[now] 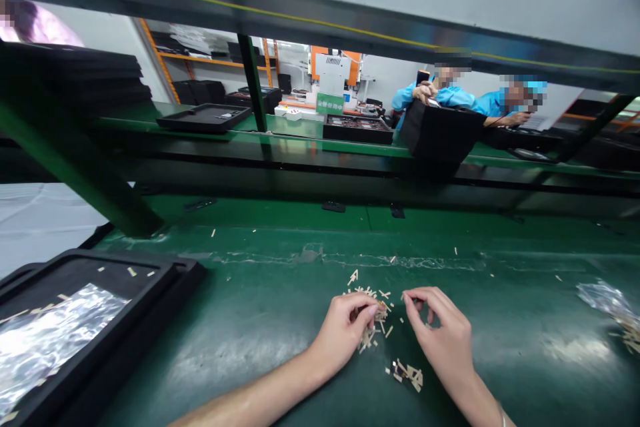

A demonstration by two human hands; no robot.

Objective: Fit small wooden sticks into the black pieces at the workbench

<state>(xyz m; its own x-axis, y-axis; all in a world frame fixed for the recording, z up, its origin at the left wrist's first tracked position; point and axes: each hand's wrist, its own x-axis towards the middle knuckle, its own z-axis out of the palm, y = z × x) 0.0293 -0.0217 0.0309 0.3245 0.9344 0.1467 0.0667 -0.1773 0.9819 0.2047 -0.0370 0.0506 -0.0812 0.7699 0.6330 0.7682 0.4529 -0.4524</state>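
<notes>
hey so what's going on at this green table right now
A person's bare left hand is at a pile of small pale strips, with the right hand just beside it. Whatever the fingertips pinch is too small to identify. A smaller heap lies nearer; a black tray sits left.

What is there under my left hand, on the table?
A pile of small pale strips shows beside and partly beneath your left hand. Whatever the hand itself covers cannot be seen.

The head camera looks forward and down from close above the worktop [250,300], seeing beyond its far edge.
</notes>
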